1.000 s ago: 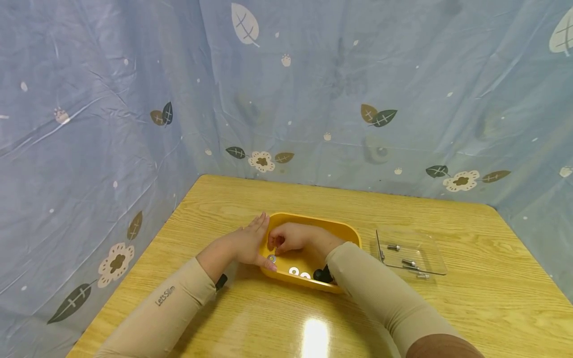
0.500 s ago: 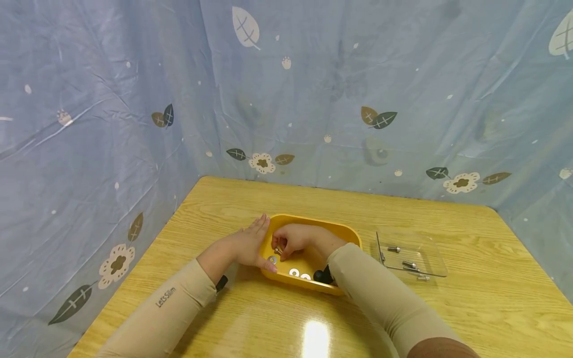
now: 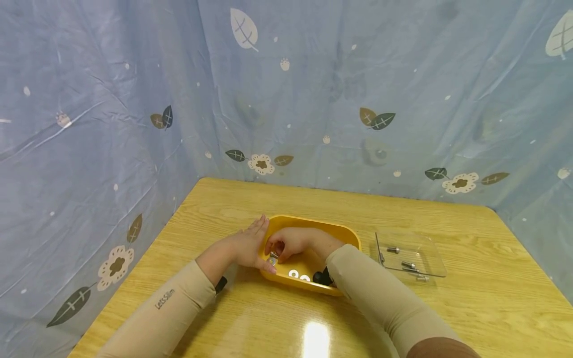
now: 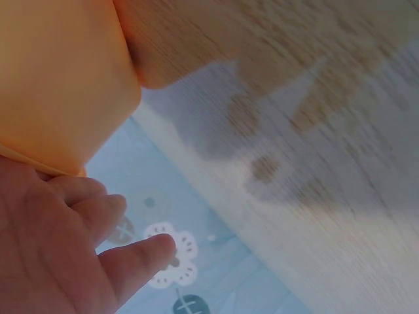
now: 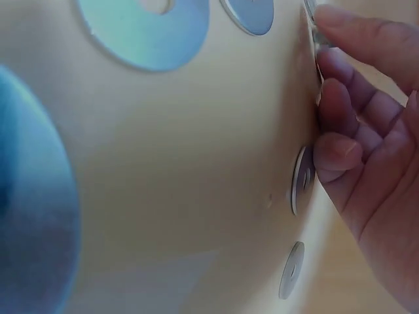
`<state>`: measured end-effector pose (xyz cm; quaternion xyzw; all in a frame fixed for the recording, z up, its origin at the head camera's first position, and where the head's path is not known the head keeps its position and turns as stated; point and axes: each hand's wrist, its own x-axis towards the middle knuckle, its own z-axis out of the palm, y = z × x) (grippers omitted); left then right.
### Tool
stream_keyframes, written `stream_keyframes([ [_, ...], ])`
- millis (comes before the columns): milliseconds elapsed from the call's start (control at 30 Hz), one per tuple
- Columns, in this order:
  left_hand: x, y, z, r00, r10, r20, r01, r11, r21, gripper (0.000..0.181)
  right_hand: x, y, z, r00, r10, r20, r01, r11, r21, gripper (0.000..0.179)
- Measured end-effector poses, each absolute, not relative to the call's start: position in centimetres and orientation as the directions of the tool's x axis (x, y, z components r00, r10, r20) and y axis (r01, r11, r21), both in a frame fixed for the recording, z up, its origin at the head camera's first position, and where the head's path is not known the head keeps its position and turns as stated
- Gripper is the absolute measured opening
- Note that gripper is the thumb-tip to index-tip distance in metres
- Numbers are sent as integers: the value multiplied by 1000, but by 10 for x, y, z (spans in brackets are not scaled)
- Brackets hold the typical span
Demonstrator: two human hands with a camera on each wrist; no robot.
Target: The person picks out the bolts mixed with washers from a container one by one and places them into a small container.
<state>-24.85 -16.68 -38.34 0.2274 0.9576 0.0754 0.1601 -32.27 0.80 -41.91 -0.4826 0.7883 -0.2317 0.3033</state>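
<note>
My right hand (image 3: 290, 241) reaches down into a yellow tray (image 3: 315, 220). Thumb and fingertips pinch a small metal bolt (image 3: 273, 254) just above a washer (image 3: 271, 261) at the tray's left end. In the right wrist view, the right hand (image 5: 373, 124) has its fingertips low near the tray floor, a bit of shiny metal (image 5: 319, 38) between them. My left hand (image 3: 248, 247) rests on the tray's left end, fingers straight along the outside and thumb over the near rim. Seen from the left wrist, the left hand (image 4: 62, 235) touches the tray's outer wall (image 4: 65, 72).
Flat washers (image 3: 293, 273) lie on the tray floor, beside a black round-ended thing (image 3: 319, 277) partly hidden by the right forearm. To the right, a clear plastic box (image 3: 436, 256) holds several bolts (image 3: 408, 265). A blue patterned curtain (image 3: 313, 99) stands behind the wooden table (image 3: 250, 318).
Between my right fingers the bolt has come into view. That hand first shifted slightly right, then back left and nearer the washer at the tray's left end. My left hand keeps its place.
</note>
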Motion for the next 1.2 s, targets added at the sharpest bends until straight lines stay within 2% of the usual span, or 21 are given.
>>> stream_keyframes([
  [300,-248,-166,-384,-849,463,-254,417,883,214,130,-319,5,-417,-297,-919,-258,-651,393,-649,28],
  [500,-248,-167,-385,-846,469,-253,421,879,223,130,-316,3,-420,-346,-907,-239,-649,415,-638,27],
  [733,-249,-169,-387,-851,460,-254,407,883,234,130,-315,-2,-420,-412,-888,-206,-689,452,-566,26],
  [933,-250,-170,-389,-849,461,-260,410,883,227,130,-316,-4,-421,-409,-890,-199,-717,449,-534,20],
  [1200,-250,-167,-386,-844,471,-257,421,878,228,132,-317,0,-419,-384,-890,-246,-661,451,-600,22],
])
